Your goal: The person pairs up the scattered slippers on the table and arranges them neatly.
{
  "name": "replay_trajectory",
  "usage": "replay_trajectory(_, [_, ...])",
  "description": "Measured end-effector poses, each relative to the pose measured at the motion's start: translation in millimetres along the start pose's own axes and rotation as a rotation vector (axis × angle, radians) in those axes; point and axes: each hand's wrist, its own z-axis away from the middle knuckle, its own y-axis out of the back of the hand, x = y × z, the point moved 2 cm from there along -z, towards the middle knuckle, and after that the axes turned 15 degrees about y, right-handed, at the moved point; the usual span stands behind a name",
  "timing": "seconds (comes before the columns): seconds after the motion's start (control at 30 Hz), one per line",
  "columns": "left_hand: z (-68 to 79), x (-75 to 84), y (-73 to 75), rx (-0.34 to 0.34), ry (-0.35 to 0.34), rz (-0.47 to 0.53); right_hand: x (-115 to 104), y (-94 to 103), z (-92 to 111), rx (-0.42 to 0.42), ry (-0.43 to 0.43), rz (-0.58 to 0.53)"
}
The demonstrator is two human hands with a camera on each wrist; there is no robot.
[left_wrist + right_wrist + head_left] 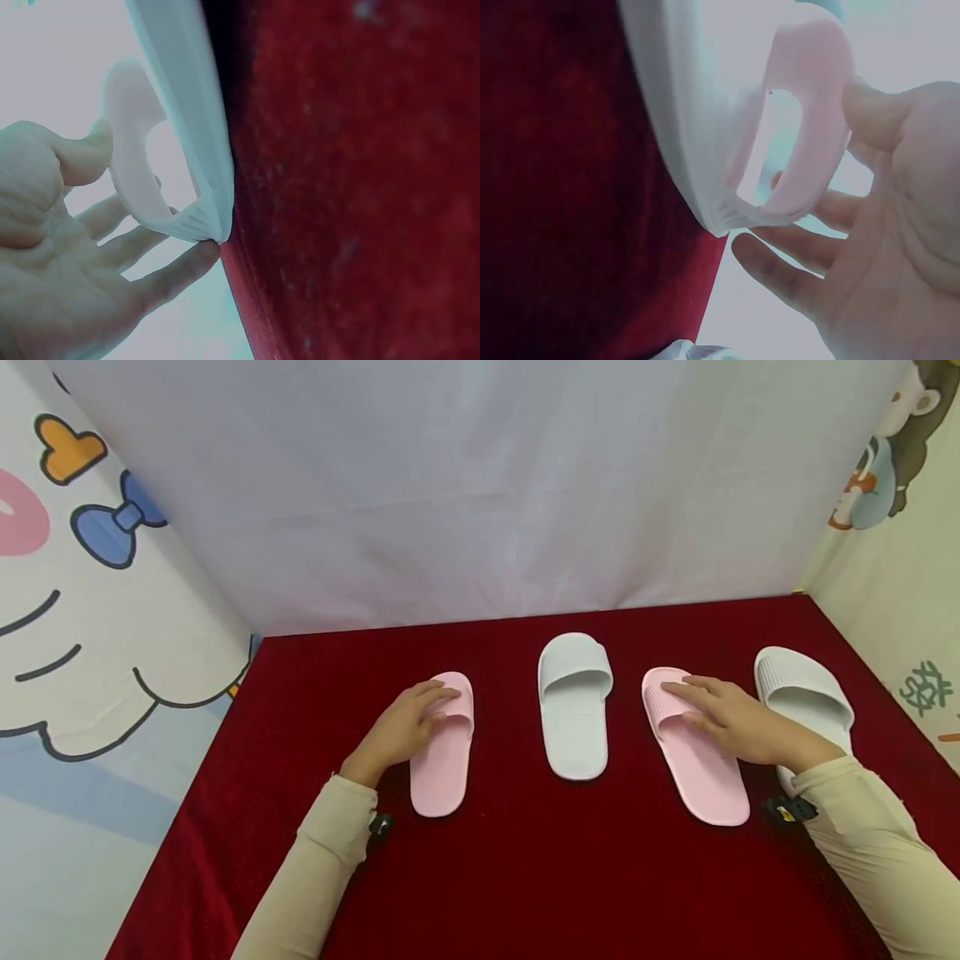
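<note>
In the head view, my left hand (399, 727) lies over the strap of a pink slipper (439, 777). Its fingers are extended; in the left wrist view the thumb is at the strap and a fingertip touches the slipper's side (187, 127). Over the strap of a second pink slipper (708, 777), angled on the cloth, is my right hand (738, 720). The right wrist view shows its thumb against the strap (817, 112) and loosely extended fingers beside the slipper. A white slipper (574, 735) lies between the two pink ones.
Another white slipper (806, 681) lies at the right, partly hidden by my right hand and wrist. Dark red cloth (525, 877) covers the table. A white curtain (487, 485) hangs behind it, with printed cartoon panels (90, 610) at the sides.
</note>
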Motion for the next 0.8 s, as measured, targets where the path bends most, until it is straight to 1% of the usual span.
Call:
replay_trajectory(0.13, [5.2,2.3,1.3,-0.002,-0.002,0.003,-5.2,-0.7,4.9,0.013,0.021,-0.013])
replay_trajectory(0.33, [12.1,4.3,2.0,0.000,-0.011,0.081,-11.3,0.2,9.2,0.024,0.038,-0.012])
replay_trajectory(0.5, [16.4,3.4,0.6,-0.012,-0.034,0.128,-15.0,3.1,15.0,-0.017,0.007,-0.032])
replay_trajectory(0.63, [21.2,3.9,0.9,-0.026,-0.026,0.129,-17.4,5.2,19.1,-0.042,-0.006,-0.057])
replay_trajectory(0.7, [23.8,4.1,1.7,-0.032,-0.021,0.128,-18.5,5.8,20.1,-0.034,0.004,-0.054])
replay_trajectory(0.8, [27.3,3.8,3.9,-0.044,-0.008,0.127,-19.0,6.5,20.9,-0.006,0.048,-0.018])
